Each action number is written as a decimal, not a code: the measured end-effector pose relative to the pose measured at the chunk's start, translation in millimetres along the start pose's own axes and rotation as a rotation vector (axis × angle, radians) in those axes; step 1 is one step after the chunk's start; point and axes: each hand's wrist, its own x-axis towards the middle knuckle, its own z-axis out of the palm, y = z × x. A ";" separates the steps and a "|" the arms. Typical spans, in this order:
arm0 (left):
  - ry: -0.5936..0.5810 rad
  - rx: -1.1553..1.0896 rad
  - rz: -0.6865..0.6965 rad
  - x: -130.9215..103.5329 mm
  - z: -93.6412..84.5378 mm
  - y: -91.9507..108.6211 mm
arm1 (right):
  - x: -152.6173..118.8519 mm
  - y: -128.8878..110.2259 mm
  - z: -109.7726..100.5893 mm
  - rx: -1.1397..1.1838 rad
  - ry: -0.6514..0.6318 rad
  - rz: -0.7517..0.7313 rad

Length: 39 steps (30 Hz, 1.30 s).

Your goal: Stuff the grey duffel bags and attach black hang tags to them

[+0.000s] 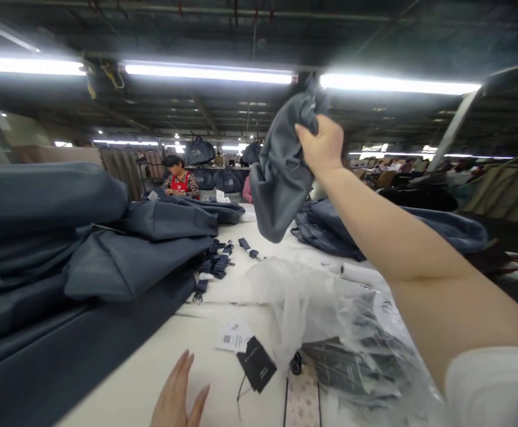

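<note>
1. The white table (pixel 138 367) is covered on its left side by piled dark blue fabric pieces (pixel 40 198).
2. Clear plastic packaging (pixel 356 350) is spread at the right.
3. The blue-grey fabric bag (pixel 280 172) is held up above the table, its top edge pinched and gripped by the right hand (pixel 323 142).
4. The left hand (pixel 178 397) is held empty, thumb spread from the fingers.
5. Near it, a black tag (pixel 257 364) is overlapped with a white tag (pixel 232 337).

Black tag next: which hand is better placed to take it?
Probably the left hand: it's empty, open and near the black tag. The right hand is raised, gripping the blue-grey bag.
</note>
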 end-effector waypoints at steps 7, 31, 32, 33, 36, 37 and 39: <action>0.439 -0.274 -0.045 50.1 -181.8 65.9 | -70.2 -160.4 -89.4 0.845 0.121 -0.133; 0.134 -0.175 -0.326 -27.8 -214.9 39.5 | -340.8 -234.6 -71.5 1.125 -0.749 -0.080; 0.125 -0.131 -0.286 -27.1 -217.9 44.5 | -337.9 -230.4 -64.6 1.076 -0.789 -0.118; 0.120 -0.086 -0.244 -26.8 -221.0 50.2 | -336.0 -225.8 -56.9 1.015 -0.843 -0.162; 0.093 0.043 -0.104 -26.4 -231.5 70.9 | -330.7 -209.9 -33.8 0.820 -0.904 -0.205; 0.060 0.077 -0.058 -25.0 -235.6 78.3 | -326.6 -204.3 -27.2 0.785 -0.880 -0.172; -0.044 0.133 0.019 -17.6 -244.4 92.0 | -312.4 -195.4 -15.8 0.796 -0.832 -0.085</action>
